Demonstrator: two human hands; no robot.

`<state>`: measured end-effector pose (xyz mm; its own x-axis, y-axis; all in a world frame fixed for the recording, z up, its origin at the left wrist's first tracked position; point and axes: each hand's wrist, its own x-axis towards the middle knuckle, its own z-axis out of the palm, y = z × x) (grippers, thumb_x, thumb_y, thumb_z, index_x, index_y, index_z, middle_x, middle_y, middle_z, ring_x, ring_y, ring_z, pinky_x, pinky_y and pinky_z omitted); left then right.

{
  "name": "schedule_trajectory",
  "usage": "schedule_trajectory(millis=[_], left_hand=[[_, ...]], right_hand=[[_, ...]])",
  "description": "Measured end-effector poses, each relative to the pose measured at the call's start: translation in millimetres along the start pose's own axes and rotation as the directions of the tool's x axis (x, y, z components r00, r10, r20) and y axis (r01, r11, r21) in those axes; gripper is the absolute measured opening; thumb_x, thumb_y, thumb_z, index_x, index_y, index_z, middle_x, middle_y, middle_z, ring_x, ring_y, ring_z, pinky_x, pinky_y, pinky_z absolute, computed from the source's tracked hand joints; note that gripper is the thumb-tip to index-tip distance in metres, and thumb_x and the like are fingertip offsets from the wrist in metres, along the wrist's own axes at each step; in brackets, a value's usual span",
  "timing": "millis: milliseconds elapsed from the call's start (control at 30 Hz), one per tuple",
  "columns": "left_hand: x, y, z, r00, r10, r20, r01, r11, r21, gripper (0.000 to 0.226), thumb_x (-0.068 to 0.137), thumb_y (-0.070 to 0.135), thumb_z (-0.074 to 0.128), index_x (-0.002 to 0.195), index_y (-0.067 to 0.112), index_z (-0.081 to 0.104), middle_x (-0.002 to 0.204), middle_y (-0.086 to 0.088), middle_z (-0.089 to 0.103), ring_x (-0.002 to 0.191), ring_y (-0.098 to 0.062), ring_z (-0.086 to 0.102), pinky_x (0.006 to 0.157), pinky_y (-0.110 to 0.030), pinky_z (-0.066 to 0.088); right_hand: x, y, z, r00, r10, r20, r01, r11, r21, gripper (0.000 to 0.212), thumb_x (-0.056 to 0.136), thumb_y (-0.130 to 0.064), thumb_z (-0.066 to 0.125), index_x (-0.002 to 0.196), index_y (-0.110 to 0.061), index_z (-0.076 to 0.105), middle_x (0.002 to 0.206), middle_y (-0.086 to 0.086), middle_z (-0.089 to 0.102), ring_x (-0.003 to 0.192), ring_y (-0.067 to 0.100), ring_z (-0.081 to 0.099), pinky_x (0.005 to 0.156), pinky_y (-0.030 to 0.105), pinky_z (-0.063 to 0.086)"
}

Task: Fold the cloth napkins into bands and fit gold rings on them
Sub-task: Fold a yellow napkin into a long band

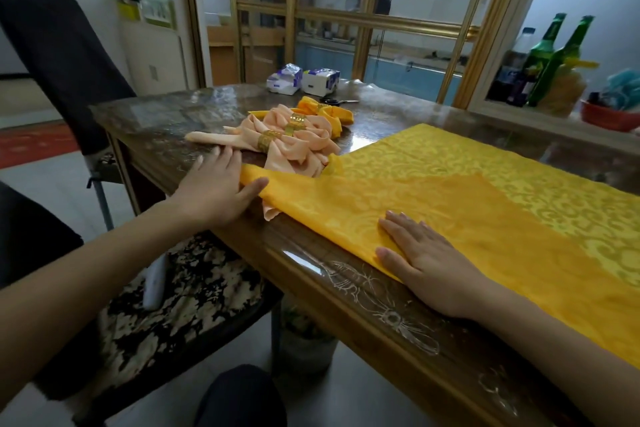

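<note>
Yellow napkin (485, 184) lies spread on the table (346, 291), running from the middle out past the right edge of view. Its near part is folded over: a plainer, darker flap on top of the shiny patterned side.

Left hand (214, 191): palm down, fingers straight, at the napkin's left corner. The thumb lies on the cloth edge and the fingers are on bare table just left of it, so nothing is pinched.

Right hand (426, 260): flat on the folded flap, fingers slightly spread and pointing left, close to the table's near edge. It presses the cloth and grips nothing.

The napkin spans between both hands, left one at its corner and right one on top of it.

Just beyond my left hand is a pile of peach napkins (294, 146), two with a gold ring (266, 140) round them. One peach tail hangs off the table's near edge under the yellow corner. Farther back are orange-yellow ringed napkins (325, 111), touching the peach pile.

Far side: scissors (334, 101) and two tissue packs (320, 80). Far right: green bottles (543, 55). Chair (194, 288) with a patterned seat sits near left, below the table edge.
</note>
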<state>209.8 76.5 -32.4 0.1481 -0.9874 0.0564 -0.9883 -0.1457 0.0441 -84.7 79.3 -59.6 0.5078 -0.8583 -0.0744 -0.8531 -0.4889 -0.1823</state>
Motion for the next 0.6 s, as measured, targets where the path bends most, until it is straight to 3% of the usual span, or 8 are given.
schedule_trajectory(millis=[33,100,200,267,400,600], left_hand=[[-1.4,14.7,-5.2,0.993,0.025,-0.114,-0.026,1.000,-0.008,0.072,0.096,0.054,0.018,0.149,0.007,0.008,0.158,-0.011,0.005,0.146,-0.022,0.002,0.118,-0.039,0.003],[-8.1,60.2,-10.7,0.949,0.177,-0.261,-0.208,0.973,-0.095,0.062,0.099,0.046,0.023,0.149,0.010,0.015,0.157,-0.009,0.012,0.146,-0.020,0.006,0.117,-0.035,0.003],[-21.9,130.5,-5.4,0.862,0.441,-0.248,-0.491,0.848,-0.200,0.050,0.102,0.034,0.027,0.147,0.014,0.024,0.157,-0.006,0.017,0.145,-0.017,0.007,0.116,-0.033,0.004],[-28.6,165.5,7.8,0.804,0.565,-0.185,-0.594,0.783,-0.188,0.047,0.102,0.027,0.027,0.147,0.014,0.022,0.158,-0.005,0.012,0.146,-0.017,0.002,0.117,-0.035,0.000],[-29.4,179.8,32.7,0.792,0.609,0.047,-0.594,0.786,-0.171,0.050,0.102,0.032,0.020,0.150,0.018,0.013,0.159,-0.002,0.002,0.145,-0.017,-0.007,0.117,-0.041,-0.009],[-31.6,181.9,35.6,0.774,0.609,0.173,-0.571,0.790,-0.225,0.060,0.097,0.053,0.019,0.150,0.028,0.006,0.158,0.004,-0.007,0.145,-0.015,-0.010,0.117,-0.040,-0.008]], right_hand=[[0.9,-1.2,-1.1,1.000,-0.011,-0.002,0.011,1.000,0.013,0.064,0.093,-0.056,0.015,0.150,-0.028,0.007,0.158,-0.011,-0.003,0.143,0.001,-0.008,0.113,0.020,-0.009],[-4.0,-3.6,-8.3,0.998,-0.024,-0.055,0.030,0.995,0.096,0.067,0.089,-0.055,0.013,0.150,-0.025,0.016,0.158,-0.008,0.007,0.143,0.002,-0.003,0.112,0.018,-0.005],[-14.2,1.5,-19.5,0.980,0.045,-0.194,0.007,0.966,0.258,0.054,0.096,-0.042,0.024,0.146,-0.020,0.029,0.155,-0.004,0.023,0.143,0.005,0.011,0.109,0.014,0.006],[-27.5,11.7,-19.8,0.978,0.095,-0.184,-0.050,0.970,0.238,0.049,0.100,-0.034,0.030,0.146,-0.017,0.029,0.154,-0.001,0.025,0.144,0.009,0.015,0.111,0.017,0.010],[-46.5,21.3,-3.1,0.979,0.180,-0.099,-0.166,0.977,0.131,0.054,0.100,-0.039,0.029,0.149,-0.019,0.020,0.158,-0.001,0.010,0.145,0.010,0.004,0.114,0.023,0.001],[-85.7,49.5,-6.4,0.949,0.314,-0.002,-0.313,0.948,0.054,0.059,0.097,-0.050,0.024,0.150,-0.030,0.007,0.158,-0.008,-0.007,0.144,0.006,-0.010,0.115,0.025,-0.008]])
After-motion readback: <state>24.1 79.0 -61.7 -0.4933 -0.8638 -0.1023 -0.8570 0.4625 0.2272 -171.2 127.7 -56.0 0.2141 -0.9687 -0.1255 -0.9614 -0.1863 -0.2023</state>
